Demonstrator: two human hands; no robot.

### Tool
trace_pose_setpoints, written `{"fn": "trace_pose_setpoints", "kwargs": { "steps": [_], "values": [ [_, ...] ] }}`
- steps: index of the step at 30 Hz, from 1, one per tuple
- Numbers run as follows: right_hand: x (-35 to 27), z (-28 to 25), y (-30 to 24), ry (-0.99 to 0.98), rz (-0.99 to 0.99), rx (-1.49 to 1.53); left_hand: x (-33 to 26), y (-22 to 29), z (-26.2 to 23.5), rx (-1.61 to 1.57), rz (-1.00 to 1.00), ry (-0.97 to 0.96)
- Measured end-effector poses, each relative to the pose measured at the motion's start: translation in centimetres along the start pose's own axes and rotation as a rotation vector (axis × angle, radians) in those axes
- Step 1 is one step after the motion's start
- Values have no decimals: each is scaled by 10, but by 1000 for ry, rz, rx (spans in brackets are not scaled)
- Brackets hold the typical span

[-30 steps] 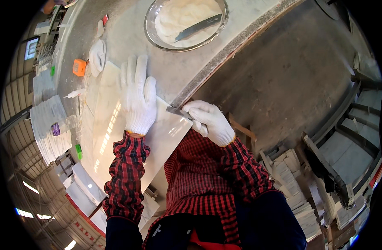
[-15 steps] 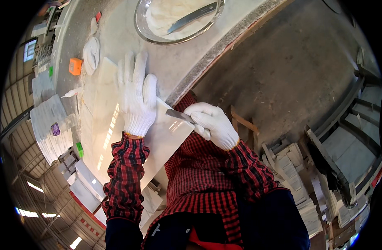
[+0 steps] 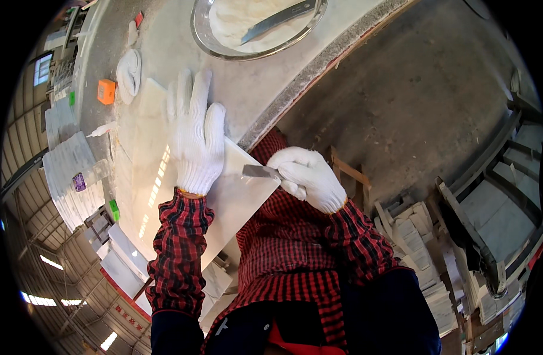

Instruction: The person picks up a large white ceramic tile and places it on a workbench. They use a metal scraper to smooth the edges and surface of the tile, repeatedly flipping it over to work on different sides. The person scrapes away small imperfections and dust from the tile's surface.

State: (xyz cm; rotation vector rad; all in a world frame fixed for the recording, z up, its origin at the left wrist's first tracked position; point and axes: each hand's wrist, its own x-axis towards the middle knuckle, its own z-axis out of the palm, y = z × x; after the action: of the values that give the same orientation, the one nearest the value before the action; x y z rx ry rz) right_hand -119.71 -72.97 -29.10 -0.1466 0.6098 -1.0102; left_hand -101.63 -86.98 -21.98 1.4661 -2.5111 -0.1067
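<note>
My left hand [image 3: 196, 139], in a white knit glove, lies flat with fingers stretched out on a glossy pale stone slab [image 3: 233, 201]. My right hand [image 3: 309, 179], gloved the same way, is closed round the handle of a flat metal scraper blade [image 3: 259, 171]. The blade reaches left over the slab's right-hand edge; I cannot tell whether it touches the surface. Its handle is mostly hidden in the glove. Farther off stands a round metal bowl [image 3: 265, 56] of white powder or paste, with a second, longer blade [image 3: 277, 22] lying in it.
An orange box [image 3: 106, 92] and a bundled white glove [image 3: 129, 76] lie on the worktable [image 3: 248, 83] to the left. Its rough edge runs diagonally toward the far right. Stacked stone pieces [image 3: 410, 239] and a metal frame [image 3: 514, 171] stand at right.
My right hand and the scraper have shifted slightly right and nearer to me along the slab's edge, and the blade has turned flatter. My left hand keeps its place.
</note>
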Motion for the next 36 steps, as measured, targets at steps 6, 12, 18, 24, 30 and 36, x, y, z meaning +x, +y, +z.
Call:
{"fn": "trace_pose_setpoints", "kwargs": {
  "steps": [6,12,18,24,30,36],
  "values": [
    [5,2,2,3,-33,33,0,3,0,-23,6,11],
    [7,-2,3,-26,-49,32,6,-1,1,49,70,-20],
    [6,-4,7,-42,-41,62,2,0,4,-26,28,46],
    [1,1,5,-11,-50,44,3,8,-7,36,8,-2],
    [-2,-14,19,22,-132,74,4,9,-11,27,-7,-10],
    [10,-3,11,99,-79,73,2,5,-4,-6,-15,-37]
  ]
}}
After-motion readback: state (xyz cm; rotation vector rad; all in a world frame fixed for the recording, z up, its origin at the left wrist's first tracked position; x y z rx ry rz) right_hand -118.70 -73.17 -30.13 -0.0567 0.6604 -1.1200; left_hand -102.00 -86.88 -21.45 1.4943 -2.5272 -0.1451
